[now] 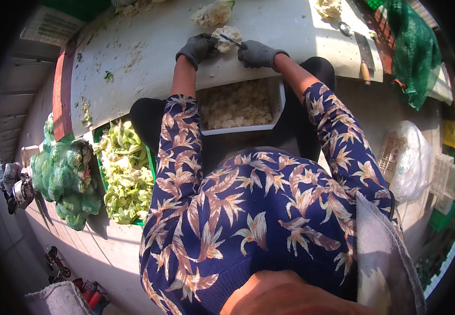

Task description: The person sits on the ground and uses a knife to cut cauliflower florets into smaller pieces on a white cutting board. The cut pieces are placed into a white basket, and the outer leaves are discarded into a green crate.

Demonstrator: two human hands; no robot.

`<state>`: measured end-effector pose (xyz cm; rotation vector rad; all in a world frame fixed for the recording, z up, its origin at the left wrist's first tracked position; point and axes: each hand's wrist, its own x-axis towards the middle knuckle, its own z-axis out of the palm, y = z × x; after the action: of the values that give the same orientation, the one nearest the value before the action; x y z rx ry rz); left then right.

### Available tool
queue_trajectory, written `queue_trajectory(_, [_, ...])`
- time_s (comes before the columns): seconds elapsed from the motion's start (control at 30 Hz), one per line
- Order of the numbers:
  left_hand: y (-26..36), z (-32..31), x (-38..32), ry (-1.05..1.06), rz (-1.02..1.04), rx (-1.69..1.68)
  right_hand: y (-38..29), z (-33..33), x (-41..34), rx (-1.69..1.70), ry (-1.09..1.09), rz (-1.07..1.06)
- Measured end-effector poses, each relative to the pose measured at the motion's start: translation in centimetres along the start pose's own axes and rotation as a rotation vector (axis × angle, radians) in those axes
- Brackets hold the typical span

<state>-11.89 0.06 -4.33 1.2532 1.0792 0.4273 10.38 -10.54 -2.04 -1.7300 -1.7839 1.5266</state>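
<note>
A piece of white cauliflower is held just above the near part of the white table. My left hand, in a grey glove, grips it from the left side. In my grey-gloved right hand is a small knife, its dark blade lying across the cauliflower. Just beyond, a larger cauliflower head rests on the table. Below the table edge, between my knees, a white crate holds many cut cauliflower florets.
At the table's right lie a cleaver with a wooden handle, a metal spoon-like tool and another cauliflower. Green net bags hang there. Left, a green crate holds leaf trimmings beside filled net bags.
</note>
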Motion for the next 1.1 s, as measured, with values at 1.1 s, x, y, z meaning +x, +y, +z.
queue_trajectory(1.1, [-3.8, 7.0, -8.0, 0.716, 0.053, 0.507, 0.2, 12.0, -2.8, -0.414, 0.675, -0.092])
